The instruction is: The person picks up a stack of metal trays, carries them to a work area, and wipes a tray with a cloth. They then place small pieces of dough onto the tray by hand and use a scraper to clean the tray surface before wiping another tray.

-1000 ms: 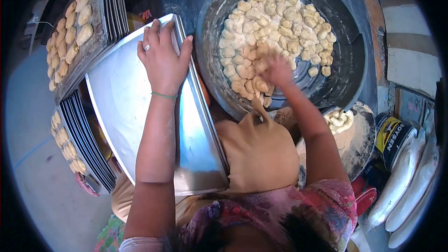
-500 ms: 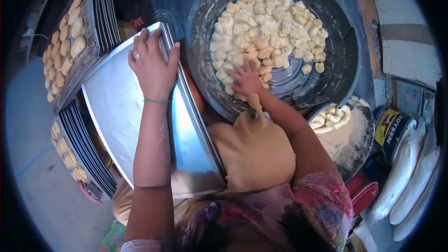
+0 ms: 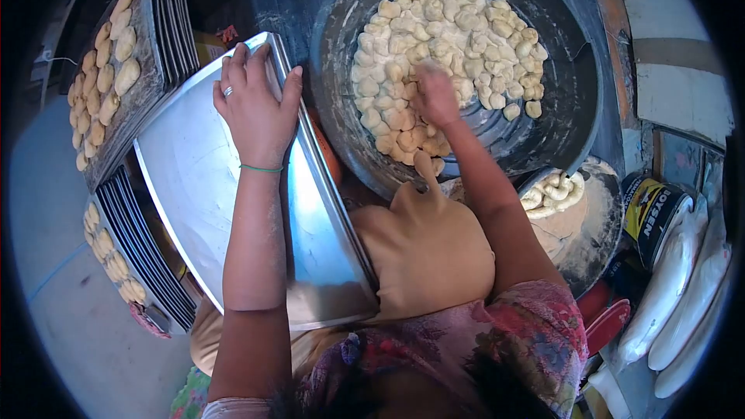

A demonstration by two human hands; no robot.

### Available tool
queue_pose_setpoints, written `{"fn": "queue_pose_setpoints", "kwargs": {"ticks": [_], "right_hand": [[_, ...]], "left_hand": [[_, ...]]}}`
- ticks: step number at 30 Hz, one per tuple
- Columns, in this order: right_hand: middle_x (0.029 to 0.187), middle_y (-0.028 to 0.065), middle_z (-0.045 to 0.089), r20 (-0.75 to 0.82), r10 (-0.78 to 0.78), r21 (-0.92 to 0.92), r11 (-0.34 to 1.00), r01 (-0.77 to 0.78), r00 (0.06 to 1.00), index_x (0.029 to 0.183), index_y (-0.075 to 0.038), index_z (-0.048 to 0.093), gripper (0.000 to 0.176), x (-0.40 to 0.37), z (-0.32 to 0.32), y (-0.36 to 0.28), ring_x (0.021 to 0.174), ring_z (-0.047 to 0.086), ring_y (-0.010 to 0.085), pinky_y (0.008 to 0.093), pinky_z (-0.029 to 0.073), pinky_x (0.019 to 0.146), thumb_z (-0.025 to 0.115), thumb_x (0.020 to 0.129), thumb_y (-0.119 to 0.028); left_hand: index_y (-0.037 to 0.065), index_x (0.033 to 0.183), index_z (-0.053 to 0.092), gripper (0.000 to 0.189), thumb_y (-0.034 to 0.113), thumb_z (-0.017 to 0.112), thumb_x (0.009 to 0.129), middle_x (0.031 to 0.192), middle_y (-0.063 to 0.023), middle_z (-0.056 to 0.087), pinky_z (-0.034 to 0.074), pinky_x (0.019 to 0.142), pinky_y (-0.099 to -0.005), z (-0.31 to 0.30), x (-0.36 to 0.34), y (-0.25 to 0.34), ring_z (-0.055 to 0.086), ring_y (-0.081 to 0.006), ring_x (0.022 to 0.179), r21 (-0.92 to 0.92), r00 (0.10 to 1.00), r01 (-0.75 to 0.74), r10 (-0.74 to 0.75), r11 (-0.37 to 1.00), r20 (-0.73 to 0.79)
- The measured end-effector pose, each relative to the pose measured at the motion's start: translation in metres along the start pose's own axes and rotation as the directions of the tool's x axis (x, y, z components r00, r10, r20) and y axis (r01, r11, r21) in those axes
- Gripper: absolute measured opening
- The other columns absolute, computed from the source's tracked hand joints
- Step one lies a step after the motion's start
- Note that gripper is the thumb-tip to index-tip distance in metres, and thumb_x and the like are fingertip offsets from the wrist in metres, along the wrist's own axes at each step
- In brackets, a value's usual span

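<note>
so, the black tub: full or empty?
Partly full. Dough pieces cover most of the bottom of the black tub, with bare bottom showing at the near right. The right hand is in among them.

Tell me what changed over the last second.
The right hand drew back toward the near rim of the basin, then pushed out again into the dough pieces; blur hides any grasp. The left hand stayed on the far corner of the metal tray.
</note>
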State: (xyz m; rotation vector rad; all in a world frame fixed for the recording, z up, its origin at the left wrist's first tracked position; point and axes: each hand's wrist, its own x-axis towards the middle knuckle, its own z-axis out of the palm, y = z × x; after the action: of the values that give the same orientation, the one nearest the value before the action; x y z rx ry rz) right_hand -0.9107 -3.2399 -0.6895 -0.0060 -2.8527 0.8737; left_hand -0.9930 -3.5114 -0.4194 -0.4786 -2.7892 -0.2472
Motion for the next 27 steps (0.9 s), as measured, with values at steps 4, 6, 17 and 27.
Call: {"fn": "queue_pose_setpoints", "kwargs": {"ticks": [4, 6, 17, 27], "right_hand": [[0.123, 0.0183, 0.052, 0.181, 0.116, -0.09, 0.991, -0.101, 0.977, 0.126, -0.009, 0.051, 0.055, 0.003, 0.009, -0.03, 0.118, 0.045, 0.0396, 0.0492, 0.034, 0.102, 0.066, 0.076, -0.022], [0.12, 0.0155, 0.054, 0.358, 0.176, 0.192, 0.947, -0.256, 0.917, 0.123, -0.01, 0.054, 0.051, 0.031, -0.018, -0.027, 0.116, 0.046, 0.0395, 0.0494, 0.034, 0.101, 0.066, 0.076, -0.025], [0.131, 0.0235, 0.042, 0.231, 0.145, -0.189, 0.977, -0.102, 0.962, 0.133, -0.011, 0.05, 0.062, 0.034, 0.006, -0.029, 0.126, 0.039, 0.0399, 0.0555, 0.022, 0.108, 0.058, 0.081, -0.046], [0.147, 0.0249, 0.028, -0.29, 0.389, -0.129, 0.889, -0.438, 0.875, 0.14, -0.016, 0.043, 0.079, 0.067, -0.006, 0.013, 0.135, 0.031, 0.0374, 0.0595, 0.022, 0.107, 0.06, 0.077, -0.061]], "left_hand": [[0.009, 0.127, 0.054, 0.053, 0.042, 0.06, 0.086, 0.137, -0.0203, 0.043, 0.017, 0.11, -0.055, 0.0, 0.0, 0.001, 0.034, -0.0365, 0.133, -0.004, 1.0, -0.009, 0.009, 1.0, -0.011], [0.009, 0.127, 0.054, 0.053, 0.042, 0.06, 0.086, 0.137, -0.0205, 0.043, 0.017, 0.11, -0.055, -0.001, -0.001, 0.0, 0.035, -0.0365, 0.133, -0.008, 1.0, -0.01, 0.01, 1.0, -0.007], [0.009, 0.126, 0.054, 0.053, 0.041, 0.061, 0.084, 0.138, -0.0203, 0.043, 0.017, 0.109, -0.0551, 0.001, 0.0, 0.0, 0.034, -0.0374, 0.133, -0.029, 1.0, 0.001, -0.001, 1.0, -0.012], [0.009, 0.126, 0.055, 0.054, 0.043, 0.061, 0.085, 0.137, -0.0202, 0.043, 0.017, 0.109, -0.0543, 0.001, 0.0, -0.001, 0.034, -0.0361, 0.133, -0.021, 1.0, -0.011, 0.011, 1.0, 0.004]]}}
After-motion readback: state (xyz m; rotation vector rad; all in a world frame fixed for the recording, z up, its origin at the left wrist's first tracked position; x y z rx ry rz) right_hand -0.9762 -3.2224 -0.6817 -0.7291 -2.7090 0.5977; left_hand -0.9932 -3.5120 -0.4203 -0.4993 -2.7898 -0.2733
